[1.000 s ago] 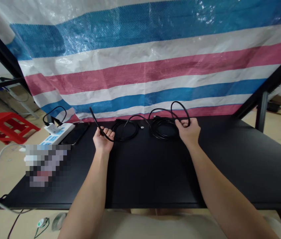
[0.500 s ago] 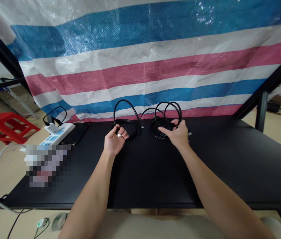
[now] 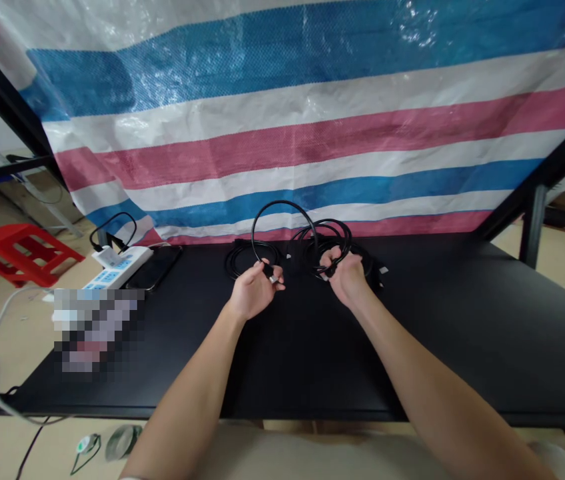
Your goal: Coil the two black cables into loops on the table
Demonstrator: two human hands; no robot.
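A black cable [image 3: 282, 207] arcs up in a loop between my two hands above the black table [image 3: 462, 333]. My left hand [image 3: 255, 290] is closed on the cable's plug end, its metal tip poking out to the right. My right hand [image 3: 345, 273] is closed on a bundle of coiled black cable loops [image 3: 330, 230] held just above the tabletop. A second black cable coil [image 3: 247, 253] lies flat on the table behind my left hand.
A white power strip [image 3: 120, 261] and a dark phone [image 3: 155, 267] lie at the table's back left. A striped tarp [image 3: 282, 120] hangs behind. A red stool [image 3: 17, 250] stands on the floor at left. Black frame posts [image 3: 532, 213] flank the table.
Both hands have come together toward the middle. My left hand slid along the cable to its plug end, and the loop between my hands shrank as my right hand gathered more coils.
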